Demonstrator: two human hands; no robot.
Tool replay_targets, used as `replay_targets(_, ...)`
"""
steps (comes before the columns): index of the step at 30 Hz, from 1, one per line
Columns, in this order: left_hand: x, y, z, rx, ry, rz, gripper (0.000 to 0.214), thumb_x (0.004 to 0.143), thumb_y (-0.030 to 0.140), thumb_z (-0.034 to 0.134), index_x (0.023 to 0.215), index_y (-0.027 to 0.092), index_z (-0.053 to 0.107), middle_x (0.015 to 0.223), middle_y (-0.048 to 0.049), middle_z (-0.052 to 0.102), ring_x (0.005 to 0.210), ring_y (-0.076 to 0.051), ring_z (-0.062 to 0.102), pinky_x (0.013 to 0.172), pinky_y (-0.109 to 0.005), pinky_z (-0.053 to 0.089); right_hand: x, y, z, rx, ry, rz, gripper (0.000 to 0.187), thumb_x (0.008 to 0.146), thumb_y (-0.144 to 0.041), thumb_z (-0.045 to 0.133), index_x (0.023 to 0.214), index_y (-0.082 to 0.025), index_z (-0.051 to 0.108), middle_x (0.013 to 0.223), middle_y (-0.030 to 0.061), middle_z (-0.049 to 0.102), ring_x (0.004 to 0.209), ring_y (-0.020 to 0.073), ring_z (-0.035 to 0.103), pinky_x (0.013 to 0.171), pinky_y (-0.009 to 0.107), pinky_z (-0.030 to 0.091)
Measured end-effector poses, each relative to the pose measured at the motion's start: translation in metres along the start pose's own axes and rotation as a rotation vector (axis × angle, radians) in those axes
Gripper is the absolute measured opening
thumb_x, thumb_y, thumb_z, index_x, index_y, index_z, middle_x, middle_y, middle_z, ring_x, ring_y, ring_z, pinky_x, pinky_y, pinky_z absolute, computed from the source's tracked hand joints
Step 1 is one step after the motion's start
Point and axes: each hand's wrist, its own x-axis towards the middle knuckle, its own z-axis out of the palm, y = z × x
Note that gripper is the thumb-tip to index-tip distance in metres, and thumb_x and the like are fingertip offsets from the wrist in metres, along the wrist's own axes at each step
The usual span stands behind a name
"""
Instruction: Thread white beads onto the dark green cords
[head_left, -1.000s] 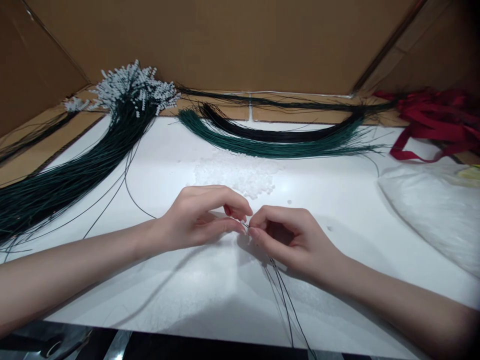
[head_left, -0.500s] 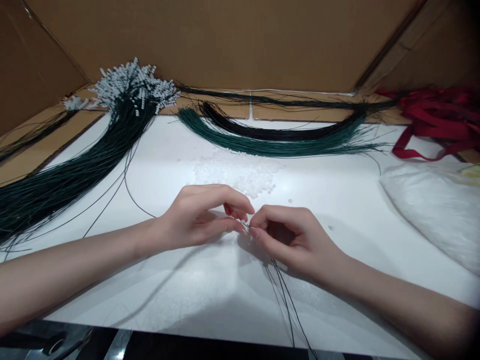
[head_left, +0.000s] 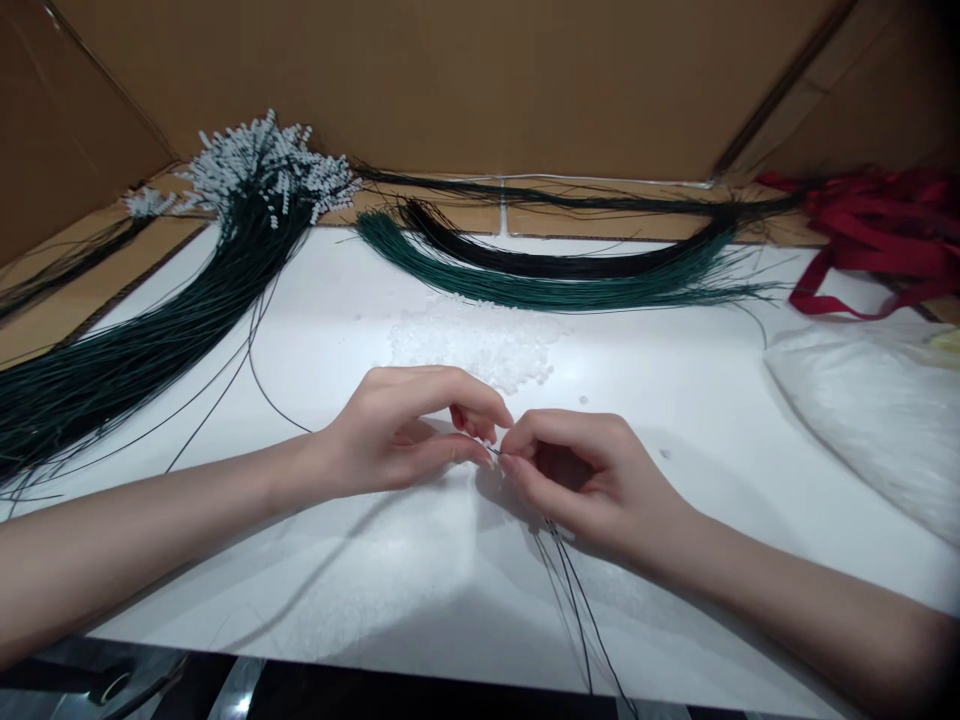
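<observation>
My left hand (head_left: 405, 432) and my right hand (head_left: 577, 470) meet fingertip to fingertip over the white table (head_left: 697, 400). The right hand pinches the end of a thin dark wire (head_left: 577, 610) that trails toward the table's near edge. The left hand is pinched at that same wire tip; whatever small thing it holds is too small to make out. A loose heap of small clear beads (head_left: 480, 345) lies just beyond the hands.
A thick bundle of dark green wires with white beaded tips (head_left: 262, 165) fans across the left. Green and black wire bundles (head_left: 555, 280) curve across the back. Red ribbon (head_left: 877, 240) lies at the far right, a clear plastic bag (head_left: 877, 420) below it. Cardboard walls surround the table.
</observation>
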Motion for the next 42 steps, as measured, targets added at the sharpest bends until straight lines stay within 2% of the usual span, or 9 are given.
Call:
replay_targets(12,0.0011,0.0003,0.0007,0.04,-0.037,0.004,0.016,0.087,0.016,0.071,0.102,0.015,0.065,0.082,-0.004,0.07,0.072,-0.011,0.066,0.061,-0.019,0.055,0.0003,0.0025,0.0018,-0.125,0.025,-0.1,0.013,0.083,-0.008,0.057,0.073,-0.015,0.059,0.064,-0.0033,0.051,0.058,0.0068,0.043,0.052,0.019,0.036)
replay_targets(28,0.0,0.0,0.0018,0.047,-0.055,0.018,0.021,0.085,0.013,0.073,0.104,0.014,0.065,0.085,-0.0033,0.071,0.074,-0.011,0.067,0.066,-0.019,0.055,-0.0003,0.0016,0.0022,-0.158,0.031,-0.111,0.013,0.085,-0.009,0.057,0.073,-0.013,0.063,0.063,-0.0033,0.05,0.057,0.0064,0.043,0.052,0.02,0.035)
replay_targets(42,-0.0009,-0.0031,0.0027,0.034,-0.064,0.021,0.023,0.086,0.013,0.071,0.107,0.017,0.063,0.088,-0.0017,0.072,0.075,-0.01,0.069,0.067,-0.016,0.057,0.0008,0.0019,0.0016,-0.159,0.031,-0.117,0.015,0.084,-0.008,0.056,0.071,-0.014,0.059,0.063,-0.0038,0.048,0.057,0.0059,0.042,0.051,0.019,0.034)
